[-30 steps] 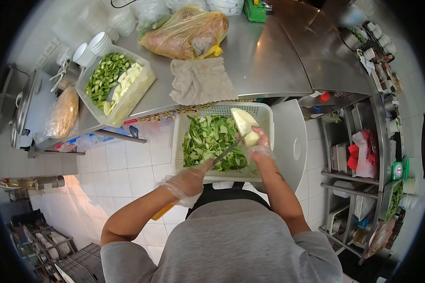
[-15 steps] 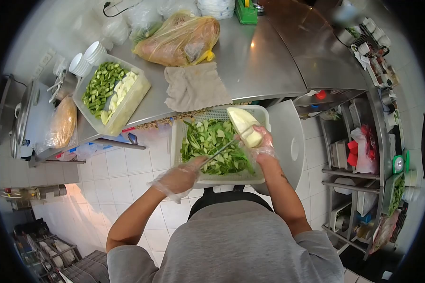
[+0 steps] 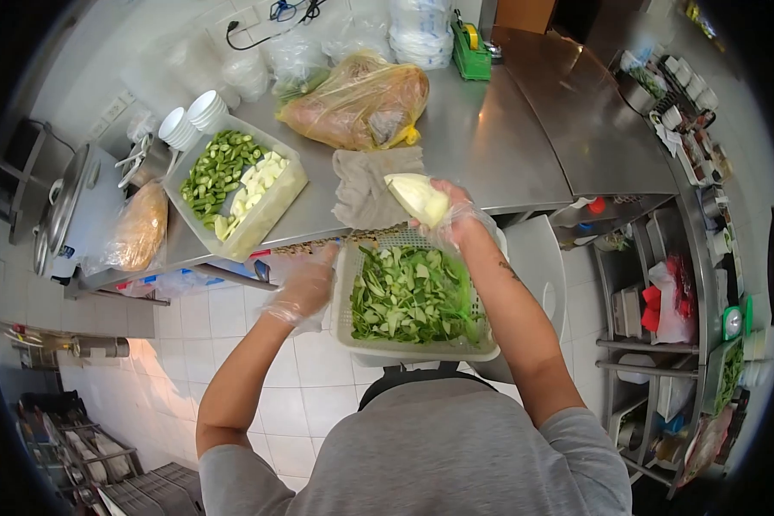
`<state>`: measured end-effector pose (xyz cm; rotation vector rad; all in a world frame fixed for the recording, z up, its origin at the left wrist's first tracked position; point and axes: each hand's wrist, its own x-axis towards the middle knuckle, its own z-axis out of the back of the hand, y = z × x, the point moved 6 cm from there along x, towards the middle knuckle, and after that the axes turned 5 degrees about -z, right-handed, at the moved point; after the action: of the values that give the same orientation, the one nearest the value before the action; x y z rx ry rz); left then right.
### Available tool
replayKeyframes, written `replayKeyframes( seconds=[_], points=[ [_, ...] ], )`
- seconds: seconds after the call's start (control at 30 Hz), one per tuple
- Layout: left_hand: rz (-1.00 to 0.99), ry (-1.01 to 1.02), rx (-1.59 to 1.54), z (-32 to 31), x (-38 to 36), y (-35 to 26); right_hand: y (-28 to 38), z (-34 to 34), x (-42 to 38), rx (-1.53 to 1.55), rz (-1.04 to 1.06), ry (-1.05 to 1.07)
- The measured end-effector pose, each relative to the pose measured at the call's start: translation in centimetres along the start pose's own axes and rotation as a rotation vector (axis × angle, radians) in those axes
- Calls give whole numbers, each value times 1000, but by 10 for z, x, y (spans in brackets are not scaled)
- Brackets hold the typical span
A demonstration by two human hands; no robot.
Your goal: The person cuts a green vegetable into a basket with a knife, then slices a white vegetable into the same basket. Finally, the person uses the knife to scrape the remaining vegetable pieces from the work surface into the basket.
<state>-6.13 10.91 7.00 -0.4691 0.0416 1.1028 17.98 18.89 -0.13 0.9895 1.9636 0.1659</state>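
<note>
My gloved right hand [image 3: 457, 213] is closed around a pale, tapered piece of peeled vegetable [image 3: 414, 198], held above the far edge of the basket near a grey cloth. My left hand [image 3: 305, 285], in a clear plastic glove, is curled left of the basket, close to the counter's front edge. It keeps the grip it had on a knife, though the blade is hard to make out now. Below the hands, a white perforated basket [image 3: 342, 325] holds cut green leaves [image 3: 408, 292].
On the steel counter [image 3: 482, 146] lie the cloth [image 3: 363, 193], a yellow bag of meat [image 3: 361, 99] and a tray [image 3: 271, 206] of chopped green and pale vegetables. Stacked white cups [image 3: 179, 129] and a green scale [image 3: 470, 52] stand behind. Shelving [image 3: 654, 344] is at right.
My right hand has lifted the pale vegetable up and left, toward the cloth. My left hand has drawn left and away from it. The view has shifted, showing more of the counter's back.
</note>
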Motion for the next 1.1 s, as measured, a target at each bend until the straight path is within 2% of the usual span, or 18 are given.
replayKeyframes(
  seconds=[0.07, 0.17, 0.27, 0.3, 0.4, 0.5, 0.7, 0.8, 0.9, 1.0, 1.1],
  points=[
    [54, 104, -22, -13, 5, -1, 1, -5, -1, -23, 30, -51],
    [-111, 50, -81, -40, 0, -8, -3, -1, 3, -80, -18, -57],
    [-133, 174, -211, -29, -16, -31, 4, 3, 3, -76, -15, -50],
    [-168, 149, -234, -25, -18, -32, 5, 5, 1, -55, -4, -56],
    [-17, 30, -273, -26, -6, -11, 1, 1, -2, -46, 10, 19],
    [3, 38, -216, -44, -6, -12, 1, -1, -10, -35, 2, -78],
    [-162, 103, -186, -45, -22, -33, -1, 1, -4, -78, -14, -57],
    [-25, -25, -214, -40, -6, -11, -3, -5, -7, -108, 37, -28],
    [90, 88, -248, -43, -9, -22, -4, -5, -5, -166, 99, -94],
    [-89, 105, -251, -55, -23, -47, -7, -2, -1, -193, 125, -78],
    [38, 149, -180, -40, -22, -44, -8, -2, 3, -166, 147, -88]
  ],
)
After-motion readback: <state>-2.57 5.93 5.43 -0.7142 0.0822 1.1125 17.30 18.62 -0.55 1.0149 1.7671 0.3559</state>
